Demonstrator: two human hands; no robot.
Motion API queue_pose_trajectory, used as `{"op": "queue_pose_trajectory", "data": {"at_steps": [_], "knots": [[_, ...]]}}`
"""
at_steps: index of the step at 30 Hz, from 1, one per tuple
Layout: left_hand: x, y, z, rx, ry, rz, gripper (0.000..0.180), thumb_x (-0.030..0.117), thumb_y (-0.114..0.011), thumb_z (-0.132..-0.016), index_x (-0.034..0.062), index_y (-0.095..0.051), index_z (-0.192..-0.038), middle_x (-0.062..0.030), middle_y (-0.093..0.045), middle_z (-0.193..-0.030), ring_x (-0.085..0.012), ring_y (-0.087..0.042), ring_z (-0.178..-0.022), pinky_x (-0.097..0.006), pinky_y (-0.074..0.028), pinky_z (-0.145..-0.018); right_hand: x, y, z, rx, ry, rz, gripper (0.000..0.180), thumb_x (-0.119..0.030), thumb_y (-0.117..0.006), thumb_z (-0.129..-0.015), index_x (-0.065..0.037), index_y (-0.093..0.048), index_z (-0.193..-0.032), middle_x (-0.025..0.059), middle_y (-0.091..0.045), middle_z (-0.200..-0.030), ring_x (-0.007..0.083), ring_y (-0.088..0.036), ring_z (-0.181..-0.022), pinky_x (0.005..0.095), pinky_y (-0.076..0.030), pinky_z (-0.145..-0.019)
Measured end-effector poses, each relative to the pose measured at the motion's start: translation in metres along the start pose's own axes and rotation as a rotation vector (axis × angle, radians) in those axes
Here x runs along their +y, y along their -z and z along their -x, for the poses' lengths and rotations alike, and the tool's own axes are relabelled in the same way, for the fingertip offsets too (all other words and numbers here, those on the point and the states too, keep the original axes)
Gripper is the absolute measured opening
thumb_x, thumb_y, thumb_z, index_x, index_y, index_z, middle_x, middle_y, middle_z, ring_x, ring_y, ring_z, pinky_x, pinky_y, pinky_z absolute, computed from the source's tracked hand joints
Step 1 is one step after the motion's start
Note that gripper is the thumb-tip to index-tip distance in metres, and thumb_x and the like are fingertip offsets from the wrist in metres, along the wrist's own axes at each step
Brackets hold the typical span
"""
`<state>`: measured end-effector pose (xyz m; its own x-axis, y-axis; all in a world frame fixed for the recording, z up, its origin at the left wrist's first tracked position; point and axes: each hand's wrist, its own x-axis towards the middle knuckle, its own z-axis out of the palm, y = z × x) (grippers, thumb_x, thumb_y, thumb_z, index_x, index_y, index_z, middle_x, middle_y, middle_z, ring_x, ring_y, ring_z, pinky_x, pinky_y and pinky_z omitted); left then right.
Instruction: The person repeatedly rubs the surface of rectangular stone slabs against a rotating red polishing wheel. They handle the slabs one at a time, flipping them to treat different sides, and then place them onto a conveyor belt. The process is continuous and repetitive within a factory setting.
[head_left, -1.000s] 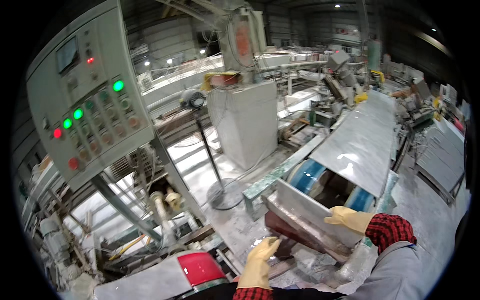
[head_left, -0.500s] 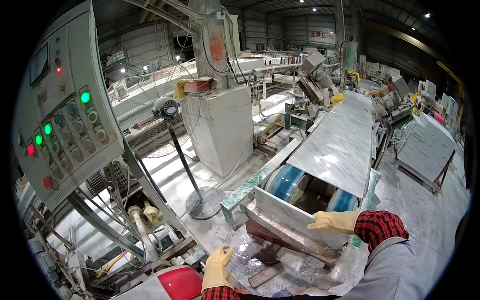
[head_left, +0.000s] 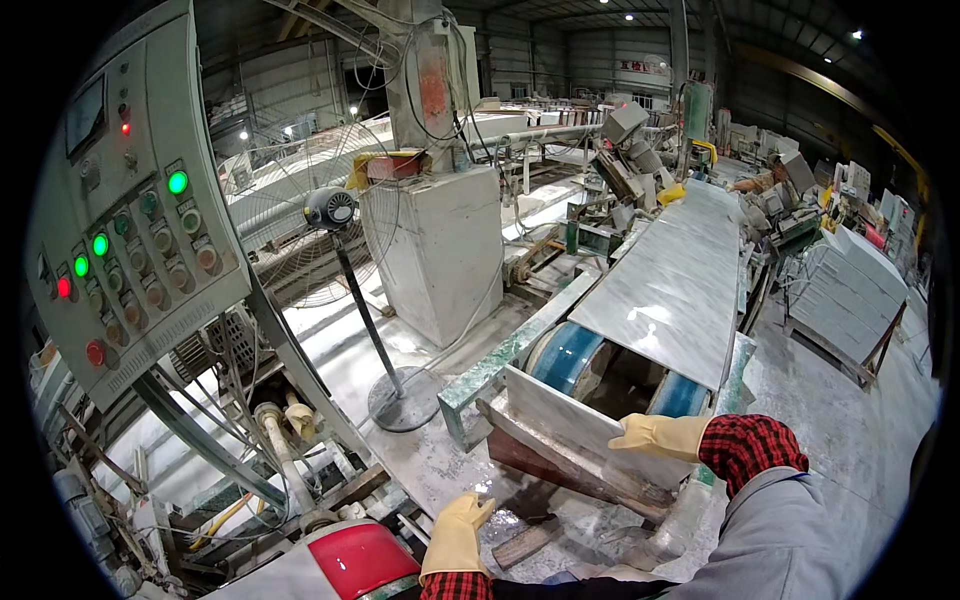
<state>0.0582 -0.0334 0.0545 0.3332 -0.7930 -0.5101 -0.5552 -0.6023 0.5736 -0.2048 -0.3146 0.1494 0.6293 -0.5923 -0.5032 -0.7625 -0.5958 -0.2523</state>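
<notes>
My right hand (head_left: 658, 437), in a cream work glove, is closed over the upper edge of a narrow pale stone slab (head_left: 565, 415). This slab stands on edge, leaning at the near end of a roller conveyor. My left hand (head_left: 457, 536), gloved alike, hovers lower and to the left, apart from the slab. Its fingers are loosely bent, and nothing shows in them. Beyond the slab, a long grey-white stone slab (head_left: 665, 285) lies flat on the conveyor, past the blue belts (head_left: 566, 358).
A control panel (head_left: 140, 220) with lit buttons rises at left. Beside it stand a pedestal fan (head_left: 332, 208) and a concrete block (head_left: 435, 255). A red-covered roller (head_left: 362, 557) is close at lower left. Stacked slabs (head_left: 848, 290) lean on a rack at right.
My left hand has moved right, toward the upright slab. My right hand stays at the slab's upper edge. The whole view has shifted slightly.
</notes>
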Motion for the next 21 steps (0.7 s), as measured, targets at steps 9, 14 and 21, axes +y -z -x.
{"op": "queue_pose_trajectory", "data": {"at_steps": [9,14,21], "knots": [[-0.014,-0.012,-0.010,-0.011,-0.049,0.012,0.056,0.043,-0.053,-0.088,0.0076,-0.055,-0.131,-0.0167,-0.063,-0.121,-0.0287,-0.059,-0.113,-0.035,-0.045,-0.095,0.012,-0.007,-0.009,0.006,0.008,-0.003,0.062,-0.052,-0.060,-0.077,-0.001,-0.064,-0.112,0.0203,-0.067,-0.105,0.0326,-0.064,-0.100,0.0409,-0.049,-0.087],[-0.041,-0.028,-0.023,0.055,-0.070,0.032,0.051,0.046,-0.049,-0.089,0.0093,-0.061,-0.123,-0.0179,-0.061,-0.121,-0.0344,-0.058,-0.112,-0.041,-0.044,-0.096,0.005,-0.006,-0.014,-0.003,0.013,0.036,0.065,-0.055,-0.060,-0.077,-0.002,-0.064,-0.113,0.0196,-0.067,-0.106,0.0331,-0.064,-0.100,0.0412,-0.049,-0.086],[-0.004,-0.012,-0.002,0.048,0.037,-0.035,0.054,0.048,-0.051,-0.089,0.0086,-0.059,-0.125,-0.0190,-0.059,-0.124,-0.0335,-0.057,-0.114,-0.041,-0.044,-0.098,0.006,-0.005,-0.008,0.005,0.010,0.015,0.062,-0.053,-0.059,-0.078,-0.003,-0.064,-0.113,0.0188,-0.067,-0.105,0.0332,-0.064,-0.099,0.0417,-0.049,-0.086]]}}
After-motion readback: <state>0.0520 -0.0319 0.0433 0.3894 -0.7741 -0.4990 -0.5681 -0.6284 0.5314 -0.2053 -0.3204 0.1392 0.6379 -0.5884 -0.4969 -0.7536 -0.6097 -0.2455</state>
